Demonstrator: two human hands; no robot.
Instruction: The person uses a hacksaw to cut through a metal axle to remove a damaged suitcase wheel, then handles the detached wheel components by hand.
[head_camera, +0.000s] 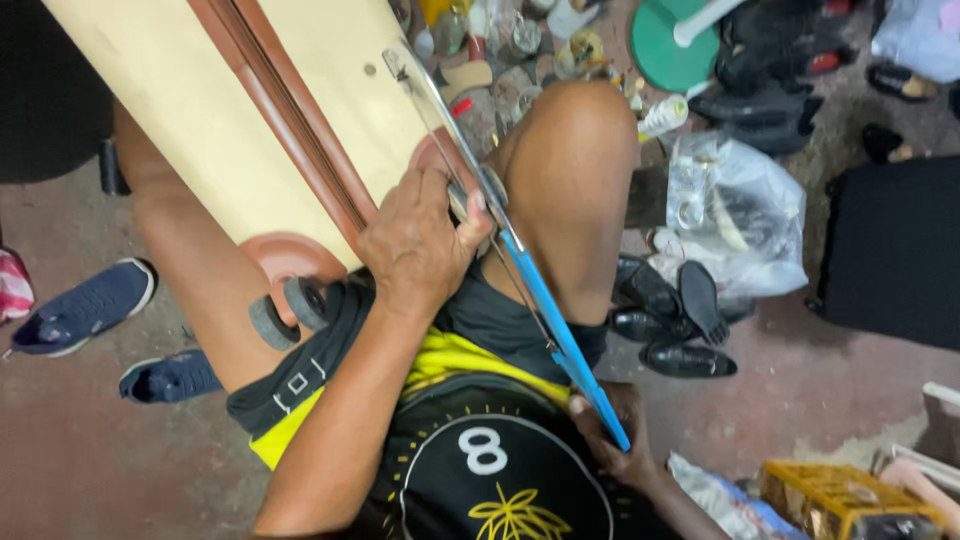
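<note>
A blue-framed metal hacksaw (520, 255) runs on a long diagonal from the cream hard-shell suitcase (230, 120) on the lap down to the right hand (610, 440), fingers clamped on its handle. The left hand (420, 240), nearer the cut, has fingers closed over the suitcase corner by the blade.

A worn reddish concrete floor (80, 450) carries blue sneakers (85, 305) at one side, black leather shoes (670, 310) beside a crumpled clear plastic bag (735, 215), a green round base (665, 45), and a yellow crate (840, 495) near the corner.
</note>
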